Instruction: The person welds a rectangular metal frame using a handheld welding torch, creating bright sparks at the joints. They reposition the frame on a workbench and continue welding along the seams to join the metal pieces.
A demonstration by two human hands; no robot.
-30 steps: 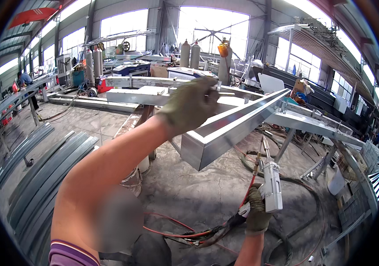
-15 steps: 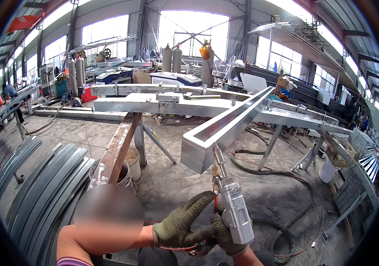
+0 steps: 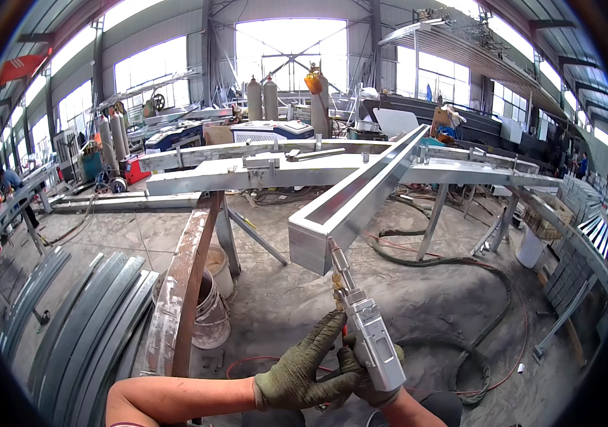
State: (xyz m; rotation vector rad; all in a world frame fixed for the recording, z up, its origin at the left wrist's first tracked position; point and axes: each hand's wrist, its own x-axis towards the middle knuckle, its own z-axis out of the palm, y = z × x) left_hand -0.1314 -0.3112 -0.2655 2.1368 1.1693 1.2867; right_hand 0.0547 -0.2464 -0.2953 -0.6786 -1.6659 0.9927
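My right hand (image 3: 369, 391), in a dark green work glove, is wrapped round the grip of a silver handheld welding gun (image 3: 376, 340). The gun's narrow nozzle points up and away, its tip at the front corner of a shiny rectangular metal frame (image 3: 309, 249), touching or nearly so. My left hand (image 3: 297, 371), gloved alike, lies beside the gun with fingers stretched toward the brass fitting below the nozzle. Its fingertips meet the gun's left side; whether they press on it I cannot tell. The gun partly hides my right fingers.
A long metal beam (image 3: 304, 173) on legs carries the frame's far end. A rusty beam (image 3: 183, 285) and buckets (image 3: 211, 317) stand to the left, past curved metal strips (image 3: 83, 306). Thick hoses (image 3: 485, 356) loop over the floor at right. Gas cylinders (image 3: 270, 99) stand behind.
The nozzle has shifted left along the frame's front end to its corner. My left hand has moved slightly with the gun, fingers still stretched. The view has turned a little right.
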